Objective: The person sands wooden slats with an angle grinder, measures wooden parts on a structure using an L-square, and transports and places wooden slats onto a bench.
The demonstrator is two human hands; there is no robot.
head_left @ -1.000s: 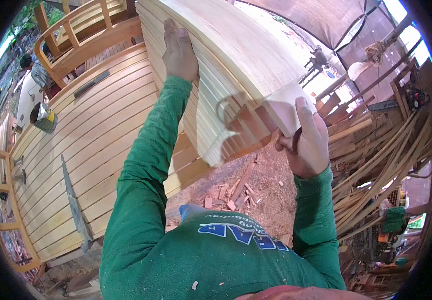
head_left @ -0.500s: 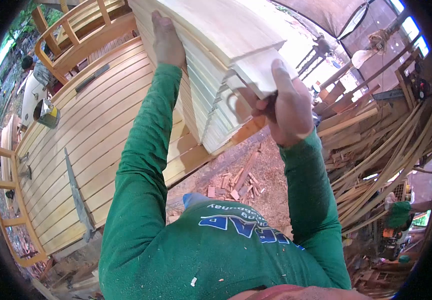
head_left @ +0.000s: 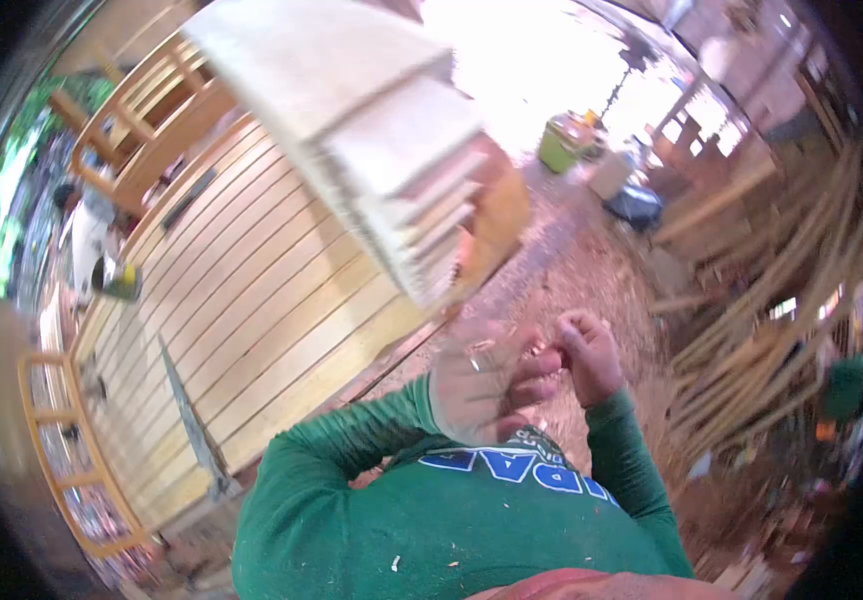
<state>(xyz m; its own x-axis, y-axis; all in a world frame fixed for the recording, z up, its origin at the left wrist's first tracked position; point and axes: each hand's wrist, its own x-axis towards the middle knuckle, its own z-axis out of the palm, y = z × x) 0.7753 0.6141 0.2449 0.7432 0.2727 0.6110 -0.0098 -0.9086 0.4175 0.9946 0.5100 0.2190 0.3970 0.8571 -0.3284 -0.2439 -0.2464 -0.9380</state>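
Observation:
My left hand is in front of my chest, smeared by motion, palm showing and fingers apart; I see nothing held in it. Close beside it is my right hand, thumb and fingers curled together near the left fingertips; what they hold, if anything, is too small to make out. Beyond my hands, a stack of pale wooden boards with stepped ends sits on the slatted wooden platform. Neither hand touches the boards.
A hand saw and an open tin lie on the platform. Curved wood strips pile up at right. A green container stands at the back on the shavings-covered ground. A person is at far left.
Both hands have let go of the stacked boards and come down together in front of my chest. The boards now rest on the platform, and the view has shifted.

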